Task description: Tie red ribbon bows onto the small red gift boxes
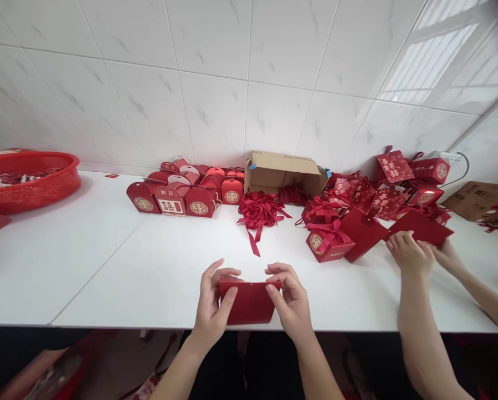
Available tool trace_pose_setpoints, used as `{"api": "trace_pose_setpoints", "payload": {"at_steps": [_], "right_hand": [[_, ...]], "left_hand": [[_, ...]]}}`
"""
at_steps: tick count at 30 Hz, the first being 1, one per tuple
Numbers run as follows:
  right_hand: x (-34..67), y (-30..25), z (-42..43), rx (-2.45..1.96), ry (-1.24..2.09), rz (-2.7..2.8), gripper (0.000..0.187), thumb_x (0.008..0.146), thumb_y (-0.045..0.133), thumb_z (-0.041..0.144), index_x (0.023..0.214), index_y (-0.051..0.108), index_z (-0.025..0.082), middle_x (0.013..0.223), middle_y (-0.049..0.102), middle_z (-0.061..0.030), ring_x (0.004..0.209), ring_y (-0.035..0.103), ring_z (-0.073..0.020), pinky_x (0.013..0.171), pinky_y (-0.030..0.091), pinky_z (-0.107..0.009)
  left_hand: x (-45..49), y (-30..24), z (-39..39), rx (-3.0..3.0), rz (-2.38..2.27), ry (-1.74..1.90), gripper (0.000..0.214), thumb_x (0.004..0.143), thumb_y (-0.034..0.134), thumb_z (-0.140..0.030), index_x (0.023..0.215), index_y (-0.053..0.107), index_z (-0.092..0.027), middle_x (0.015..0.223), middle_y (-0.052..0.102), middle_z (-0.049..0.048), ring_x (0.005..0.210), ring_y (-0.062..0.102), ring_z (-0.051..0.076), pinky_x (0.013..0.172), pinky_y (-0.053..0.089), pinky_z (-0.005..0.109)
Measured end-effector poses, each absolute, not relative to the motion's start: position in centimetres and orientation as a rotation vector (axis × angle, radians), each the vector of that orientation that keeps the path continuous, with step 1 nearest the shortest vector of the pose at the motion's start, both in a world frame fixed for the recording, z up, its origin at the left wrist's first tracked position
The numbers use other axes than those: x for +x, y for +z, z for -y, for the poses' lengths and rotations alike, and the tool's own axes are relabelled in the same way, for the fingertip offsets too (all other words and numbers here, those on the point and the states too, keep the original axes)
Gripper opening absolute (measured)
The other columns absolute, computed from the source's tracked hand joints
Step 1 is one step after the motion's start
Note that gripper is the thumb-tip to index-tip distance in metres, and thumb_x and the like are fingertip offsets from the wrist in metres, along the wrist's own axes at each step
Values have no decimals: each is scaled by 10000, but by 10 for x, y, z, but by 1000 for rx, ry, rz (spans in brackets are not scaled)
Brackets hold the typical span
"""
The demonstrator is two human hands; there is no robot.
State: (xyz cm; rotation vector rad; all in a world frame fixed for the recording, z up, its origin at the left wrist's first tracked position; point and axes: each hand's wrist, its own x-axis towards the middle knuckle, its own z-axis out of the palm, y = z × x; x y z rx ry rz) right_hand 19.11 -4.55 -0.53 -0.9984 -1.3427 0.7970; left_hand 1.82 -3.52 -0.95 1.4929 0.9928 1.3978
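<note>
Grips a flat rectangular red card piece by its two ends between left hand and right hand, with thumbs on the near face. Lies lengthwise from hand to hand, equally near both, at the smooth white table's front edge, nearer than the loose glossy red ribbon pile.

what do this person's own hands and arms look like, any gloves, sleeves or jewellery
The left hand and right hand are ungloved, with no ring to be seen. The left forearm and right forearm are bare as far as the picture shows, with no sleeve, watch or bracelet in sight. Any markings on the nails are too small to tell.
</note>
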Motion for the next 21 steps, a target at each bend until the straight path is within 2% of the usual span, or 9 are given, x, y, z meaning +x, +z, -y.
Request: {"api": "trace_pose_setpoints", "payload": {"at_steps": [3, 7, 8, 10, 11, 12, 16, 19, 21], "right_hand": [[191, -1, 47, -1019, 836, 1332, 75, 865, 583, 281, 820, 610, 226, 992, 592, -59, 994, 564, -196, 870, 441, -344], [194, -2, 39, -963, 967, 1344, 184, 841, 604, 403, 813, 629, 223, 964, 620, -68, 940, 584, -205, 814, 462, -335], [197, -3, 34, -905, 1037, 1381, 292, 852, 550, 492, 811, 636, 216, 973, 626, -81, 941, 592, -217, 808, 472, -346], [202, -8, 16, -901, 1138, 1459, 565, 889, 298, 637, 828, 647, 197, 981, 639, -112, 918, 614, -233, 787, 492, -366], [204, -11, 4, -1006, 1134, 1490, 664, 895, 178, 653, 849, 649, 188, 976, 644, -122, 887, 624, -232, 766, 500, -368], [206, -13, -8, -1184, 1080, 1514, 672, 902, 154, 637, 882, 647, 181, 962, 647, -123, 851, 627, -226, 750, 501, -365], [199, -23, -59, -1679, 793, 1547, 320, 809, 586, 428, 949, 619, 143, 980, 604, -148, 850, 601, -255, 777, 461, -384], [188, -30, -77, -1761, 763, 1548, 121, 750, 649, 232, 808, 595, 140, 937, 579, -151, 815, 592, -253, 755, 445, -385], [184, -32, -77, -1745, 773, 1573, 84, 740, 630, 167, 695, 560, 158, 878, 574, -117, 770, 583, -222, 751, 443, -368]], "left_hand": [[17, -7, 35, 1622, -970, 1373, 290, 888, 529, -267, 1176, 504, -241, 1222, 556, 86, 1035, 587, 189, 896, 487, 331], [13, -7, 35, 1592, -1033, 1411, 63, 876, 546, -238, 931, 570, -220, 927, 652, 39, 920, 621, 170, 802, 516, 284], [12, -7, 35, 1592, -1052, 1430, 34, 877, 542, -232, 891, 569, -217, 881, 654, 30, 880, 626, 162, 790, 518, 280], [8, -7, 37, 1606, -1083, 1451, 29, 874, 544, -227, 868, 571, -219, 854, 660, 23, 855, 630, 159, 784, 520, 279], [6, -7, 39, 1611, -1099, 1454, 28, 872, 546, -226, 868, 573, -221, 853, 663, 23, 855, 631, 160, 783, 522, 280], [4, -7, 41, 1610, -1119, 1462, 28, 870, 548, -228, 867, 575, -223, 850, 664, 22, 853, 632, 161, 780, 523, 281], [-3, -8, 46, 1571, -1199, 1521, 21, 855, 569, -248, 854, 580, -231, 847, 661, 24, 846, 632, 170, 770, 526, 287], [-11, -10, 46, 1546, -1328, 1593, 47, 839, 591, -271, 871, 595, -238, 874, 662, 29, 871, 627, 184, 782, 523, 301], [-22, -11, 43, 1550, -1477, 1665, 89, 819, 615, -289, 893, 608, -241, 887, 667, 28, 867, 627, 193, 791, 517, 313]]}}
